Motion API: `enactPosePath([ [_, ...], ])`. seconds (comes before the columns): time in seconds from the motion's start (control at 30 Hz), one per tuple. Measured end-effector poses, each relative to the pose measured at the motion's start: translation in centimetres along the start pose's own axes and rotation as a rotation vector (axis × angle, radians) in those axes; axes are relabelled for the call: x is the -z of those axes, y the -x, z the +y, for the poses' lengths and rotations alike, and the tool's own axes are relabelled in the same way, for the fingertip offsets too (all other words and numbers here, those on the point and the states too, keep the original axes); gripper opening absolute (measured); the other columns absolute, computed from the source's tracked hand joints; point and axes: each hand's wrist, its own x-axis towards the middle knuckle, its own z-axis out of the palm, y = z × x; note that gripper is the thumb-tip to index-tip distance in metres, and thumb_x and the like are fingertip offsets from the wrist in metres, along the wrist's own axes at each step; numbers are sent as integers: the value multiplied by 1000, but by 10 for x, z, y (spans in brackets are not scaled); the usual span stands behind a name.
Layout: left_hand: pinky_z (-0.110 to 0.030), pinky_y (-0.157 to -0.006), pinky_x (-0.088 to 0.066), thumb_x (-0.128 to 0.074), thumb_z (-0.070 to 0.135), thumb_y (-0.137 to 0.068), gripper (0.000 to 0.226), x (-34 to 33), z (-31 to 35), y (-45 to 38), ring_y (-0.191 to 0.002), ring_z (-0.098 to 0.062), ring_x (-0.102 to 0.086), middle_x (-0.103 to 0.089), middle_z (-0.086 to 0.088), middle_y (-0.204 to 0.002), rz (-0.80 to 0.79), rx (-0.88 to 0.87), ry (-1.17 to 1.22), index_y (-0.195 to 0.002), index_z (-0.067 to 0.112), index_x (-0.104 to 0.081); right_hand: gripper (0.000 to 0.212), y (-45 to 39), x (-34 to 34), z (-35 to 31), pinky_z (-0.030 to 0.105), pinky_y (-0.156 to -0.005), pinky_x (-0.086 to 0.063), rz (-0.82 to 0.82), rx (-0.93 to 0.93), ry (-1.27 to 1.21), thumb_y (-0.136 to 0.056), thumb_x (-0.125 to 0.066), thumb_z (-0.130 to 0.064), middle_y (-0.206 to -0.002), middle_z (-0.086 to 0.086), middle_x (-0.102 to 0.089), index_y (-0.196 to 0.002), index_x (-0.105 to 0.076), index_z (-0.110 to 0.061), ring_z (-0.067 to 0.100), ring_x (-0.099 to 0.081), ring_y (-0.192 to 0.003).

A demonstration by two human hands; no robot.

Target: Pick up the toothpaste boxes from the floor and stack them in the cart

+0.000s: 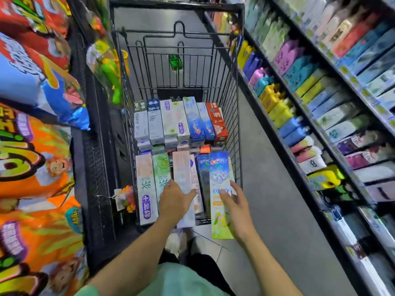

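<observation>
In the near end of the wire cart, a holographic Crest box is being held by the right hand — long axis running away from the person — while the pink box just beside is being pressed flat by the left hand's straight fingers.

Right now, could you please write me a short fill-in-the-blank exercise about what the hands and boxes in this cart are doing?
1. The toothpaste boxes lie inside a black wire ____.
2. The right hand holds a holographic box bearing the brand name ____.
3. The left hand rests on a pale ____ box.
4. In the far row, the box at the right end is coloured ____.

Missing words: cart; Crest; pink; red
</observation>
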Motion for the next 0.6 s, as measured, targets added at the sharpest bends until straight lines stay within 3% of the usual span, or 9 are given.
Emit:
enactPosePath([
  [0.1,-43,-97,-46,-65,62,-88,100,-5,-2,-8,-129,-38,-50,-45,-20,-146,13,54,-2,-153,-1,-22,45,-18,0,6,58,-104,-47,-31,-9,26,-97,-67,-24,-119,14,-63,-139,-53,-32,23,-62,-109],
  [0.2,-45,-94,-47,-65,61,-88,103,-7,-3,-16,-129,-39,-51,-41,-18,-149,40,122,-34,-157,6,-11,51,-37,-5,11,46,-96,-50,-50,16,60,-96,-69,-23,-107,0,-62,-144,-52,-24,19,-61,-97],
  [0.3,-47,-90,-48,-63,64,-87,97,-7,-4,-20,-125,-39,-53,-43,-15,-145,45,101,-132,-153,10,-16,56,-52,-11,18,33,-100,-47,-91,2,115,-97,-67,-27,-124,0,-59,-149,-47,-21,16,-59,-113],
  [0.4,-47,-86,-49,-61,67,-86,88,-6,-6,-20,-121,-37,-54,-47,-14,-138,56,82,-198,-146,12,-27,56,-63,-17,25,47,-114,-40,-129,-18,130,-99,-65,-25,-146,12,-53,-150,-45,-17,28,-50,-136],
  [0.6,-42,-86,-47,-55,59,-93,71,-2,-19,-16,-120,-32,-51,-46,-11,-135,109,-57,-314,-142,13,-34,53,-74,-32,28,45,-113,-40,-162,9,331,-101,-60,-32,-146,5,-51,-148,-44,-17,23,-50,-131],
])
